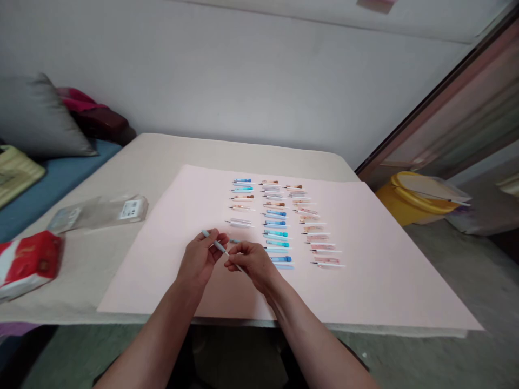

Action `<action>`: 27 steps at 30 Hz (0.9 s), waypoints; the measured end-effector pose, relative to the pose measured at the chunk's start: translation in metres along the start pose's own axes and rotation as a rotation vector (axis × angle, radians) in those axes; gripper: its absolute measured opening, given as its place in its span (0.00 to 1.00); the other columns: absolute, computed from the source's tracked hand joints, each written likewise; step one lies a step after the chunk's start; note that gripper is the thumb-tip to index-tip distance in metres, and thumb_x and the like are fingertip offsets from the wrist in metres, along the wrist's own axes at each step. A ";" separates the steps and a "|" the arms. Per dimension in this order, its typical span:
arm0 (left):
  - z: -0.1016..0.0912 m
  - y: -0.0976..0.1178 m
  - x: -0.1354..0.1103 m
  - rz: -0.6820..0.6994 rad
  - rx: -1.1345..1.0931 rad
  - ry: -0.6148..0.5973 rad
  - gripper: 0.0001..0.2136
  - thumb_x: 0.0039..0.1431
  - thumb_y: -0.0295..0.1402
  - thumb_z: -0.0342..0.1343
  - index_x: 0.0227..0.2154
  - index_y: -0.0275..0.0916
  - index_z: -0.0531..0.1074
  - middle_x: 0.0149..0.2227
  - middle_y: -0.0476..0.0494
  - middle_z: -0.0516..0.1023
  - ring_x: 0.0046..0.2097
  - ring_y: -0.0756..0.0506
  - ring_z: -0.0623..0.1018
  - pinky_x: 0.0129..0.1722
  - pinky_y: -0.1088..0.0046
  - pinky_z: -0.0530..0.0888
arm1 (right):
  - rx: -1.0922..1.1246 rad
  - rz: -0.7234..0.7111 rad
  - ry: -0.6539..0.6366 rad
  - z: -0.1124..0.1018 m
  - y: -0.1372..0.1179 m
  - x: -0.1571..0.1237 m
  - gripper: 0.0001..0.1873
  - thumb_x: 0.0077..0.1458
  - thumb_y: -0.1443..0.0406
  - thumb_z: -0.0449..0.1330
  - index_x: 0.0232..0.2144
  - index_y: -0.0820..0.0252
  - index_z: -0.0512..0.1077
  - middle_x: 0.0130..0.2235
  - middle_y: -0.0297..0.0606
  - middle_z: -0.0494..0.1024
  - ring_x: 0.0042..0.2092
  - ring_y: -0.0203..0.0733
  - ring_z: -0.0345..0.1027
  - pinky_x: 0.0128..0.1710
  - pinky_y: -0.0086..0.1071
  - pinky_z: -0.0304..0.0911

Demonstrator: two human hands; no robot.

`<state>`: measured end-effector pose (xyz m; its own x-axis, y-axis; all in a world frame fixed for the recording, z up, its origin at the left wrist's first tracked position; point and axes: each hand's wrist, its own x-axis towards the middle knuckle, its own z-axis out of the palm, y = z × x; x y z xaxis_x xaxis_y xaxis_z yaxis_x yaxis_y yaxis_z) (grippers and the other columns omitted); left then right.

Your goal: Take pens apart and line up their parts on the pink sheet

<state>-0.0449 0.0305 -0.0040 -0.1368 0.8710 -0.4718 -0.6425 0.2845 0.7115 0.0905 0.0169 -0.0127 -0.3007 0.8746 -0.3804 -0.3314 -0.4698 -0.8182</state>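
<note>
Two hands work at a grey-blue barrel point(211, 239) above a pink sheet.
The left hand point(200, 258) pinches the barrel, tilted, while the right hand point(255, 262) pinches a thin pale rod point(226, 253) at its lower end; the step looks like fitting or parting the two, which I cannot tell. The next move seems to call for straight alignment and light fingertips. Beyond the hands lies a small grey-blue piece point(234, 241); pens point(277, 222) in columns cover the pink sheet's point(365, 292) middle.
</note>
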 end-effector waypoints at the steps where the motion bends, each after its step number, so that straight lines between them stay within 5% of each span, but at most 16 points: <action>1: 0.000 0.000 0.000 -0.001 0.002 0.002 0.04 0.49 0.25 0.59 0.28 0.33 0.69 0.28 0.41 0.75 0.32 0.48 0.77 0.35 0.71 0.76 | -0.004 -0.002 0.005 0.000 -0.001 0.000 0.06 0.35 0.70 0.64 0.21 0.64 0.70 0.20 0.34 0.73 0.26 0.38 0.70 0.31 0.32 0.65; 8: 0.006 -0.004 -0.007 -0.032 0.052 -0.054 0.05 0.48 0.25 0.60 0.28 0.33 0.69 0.27 0.40 0.76 0.31 0.47 0.77 0.32 0.72 0.75 | -0.042 -0.035 0.040 0.000 -0.001 0.001 0.08 0.33 0.68 0.65 0.20 0.64 0.69 0.20 0.34 0.74 0.25 0.38 0.70 0.27 0.31 0.64; 14: 0.009 -0.006 -0.010 -0.016 0.004 -0.043 0.04 0.49 0.25 0.59 0.27 0.33 0.69 0.28 0.40 0.76 0.31 0.47 0.77 0.33 0.71 0.75 | -0.042 -0.056 0.149 0.001 0.002 0.000 0.12 0.39 0.59 0.63 0.22 0.62 0.68 0.22 0.35 0.73 0.23 0.37 0.68 0.17 0.25 0.53; 20: 0.016 -0.026 -0.019 -0.051 -0.016 -0.079 0.03 0.50 0.25 0.58 0.29 0.33 0.69 0.29 0.40 0.76 0.31 0.48 0.77 0.37 0.70 0.75 | 0.119 -0.239 0.452 0.000 0.005 0.005 0.12 0.45 0.57 0.61 0.23 0.61 0.69 0.28 0.35 0.72 0.32 0.37 0.68 0.30 0.29 0.62; 27: 0.022 -0.045 -0.031 -0.184 0.072 -0.115 0.07 0.51 0.32 0.58 0.32 0.35 0.70 0.30 0.40 0.77 0.32 0.47 0.78 0.36 0.70 0.74 | 0.296 -0.276 0.582 -0.009 0.009 0.010 0.13 0.47 0.55 0.59 0.25 0.59 0.69 0.33 0.37 0.73 0.37 0.40 0.68 0.34 0.31 0.63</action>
<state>0.0048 -0.0003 -0.0104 0.0677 0.8405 -0.5376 -0.5930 0.4672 0.6558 0.0923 0.0226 -0.0275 0.3289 0.8494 -0.4127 -0.5809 -0.1626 -0.7976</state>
